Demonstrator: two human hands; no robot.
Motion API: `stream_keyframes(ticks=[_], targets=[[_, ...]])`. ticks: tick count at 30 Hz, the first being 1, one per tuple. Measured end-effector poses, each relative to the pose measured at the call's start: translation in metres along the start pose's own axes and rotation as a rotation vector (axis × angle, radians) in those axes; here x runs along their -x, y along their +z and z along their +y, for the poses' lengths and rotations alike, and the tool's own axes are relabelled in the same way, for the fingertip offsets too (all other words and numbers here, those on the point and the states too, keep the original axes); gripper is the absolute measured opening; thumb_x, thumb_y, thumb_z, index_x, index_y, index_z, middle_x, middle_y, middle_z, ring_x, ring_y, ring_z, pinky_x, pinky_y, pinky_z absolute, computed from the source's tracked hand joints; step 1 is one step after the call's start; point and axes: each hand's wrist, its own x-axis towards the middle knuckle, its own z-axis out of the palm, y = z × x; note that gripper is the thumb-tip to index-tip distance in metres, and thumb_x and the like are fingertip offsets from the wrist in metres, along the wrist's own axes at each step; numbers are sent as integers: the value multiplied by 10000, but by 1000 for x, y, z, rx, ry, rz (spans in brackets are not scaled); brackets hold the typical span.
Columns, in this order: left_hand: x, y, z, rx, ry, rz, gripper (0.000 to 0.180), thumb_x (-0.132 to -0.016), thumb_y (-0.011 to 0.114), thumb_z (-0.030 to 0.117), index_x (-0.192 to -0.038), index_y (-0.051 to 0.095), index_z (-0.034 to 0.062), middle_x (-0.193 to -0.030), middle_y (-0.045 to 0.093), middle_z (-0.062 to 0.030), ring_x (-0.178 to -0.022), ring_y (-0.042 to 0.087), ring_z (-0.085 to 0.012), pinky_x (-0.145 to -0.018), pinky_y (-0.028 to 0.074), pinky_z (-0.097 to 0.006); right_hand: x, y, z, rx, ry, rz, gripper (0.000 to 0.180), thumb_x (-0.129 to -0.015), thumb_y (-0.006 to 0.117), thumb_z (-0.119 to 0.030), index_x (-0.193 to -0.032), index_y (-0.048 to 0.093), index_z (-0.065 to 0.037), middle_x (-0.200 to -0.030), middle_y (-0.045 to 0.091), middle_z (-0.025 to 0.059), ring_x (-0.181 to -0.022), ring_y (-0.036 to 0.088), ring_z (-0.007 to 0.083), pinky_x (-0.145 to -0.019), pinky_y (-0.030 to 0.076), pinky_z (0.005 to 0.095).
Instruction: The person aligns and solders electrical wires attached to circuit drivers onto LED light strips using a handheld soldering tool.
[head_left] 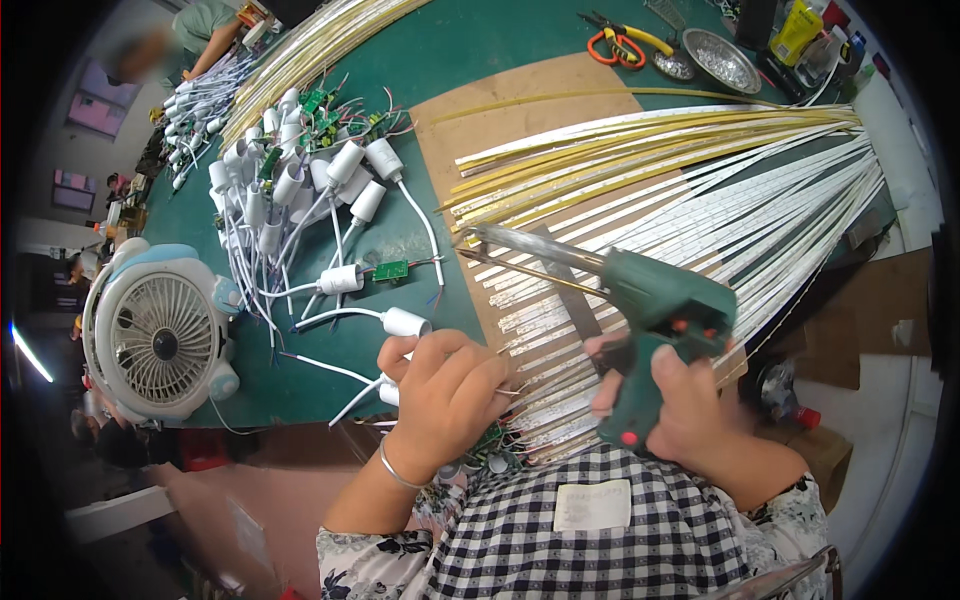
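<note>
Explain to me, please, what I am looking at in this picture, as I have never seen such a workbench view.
The view comes from a camera worn on a person's head, looking down at their own two hands over a green table. The right hand holds a green pistol-shaped soldering gun, its metal tip pointing left. The left hand pinches thin wires close to the near ends of long white and yellow light strips, fanned over brown cardboard. Further left lie white plastic caps with cables, small green circuit boards and a small fan. Another person works at the far end.
</note>
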Motion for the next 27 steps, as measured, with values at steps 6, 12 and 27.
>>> stream_keyframes(ticks=[6, 12, 27], targets=[[6, 7, -2, 8, 3, 46, 249, -611, 726, 174, -843, 641, 202, -819, 609, 86, -856, 587, -144, -844, 264, -412, -25, 11, 17, 345, 214, -48, 349, -885, 685, -149, -1154, 534, 13, -951, 666, 113, -752, 671, 172, -688, 562, 299], [4, 6, -1, 28, 45, 46, 269, -630, 725, 170, -891, 669, 202, -844, 629, 84, -863, 592, -144, -881, 253, -417, -31, 24, 23, 591, 161, -85, 327, -827, 742, -146, -1085, 587, -16, -954, 659, 55, -889, 629, 139, -780, 519, 297], [-2, 4, -2, 342, -263, -164, 186, -670, 730, 122, -834, 663, 178, -792, 607, 58, -893, 532, -193, -857, 252, -408, -35, 21, 35, 613, 51, -58, 300, -840, 699, -139, -1080, 587, 1, -968, 647, 90, -881, 613, 168, -783, 502, 324]])
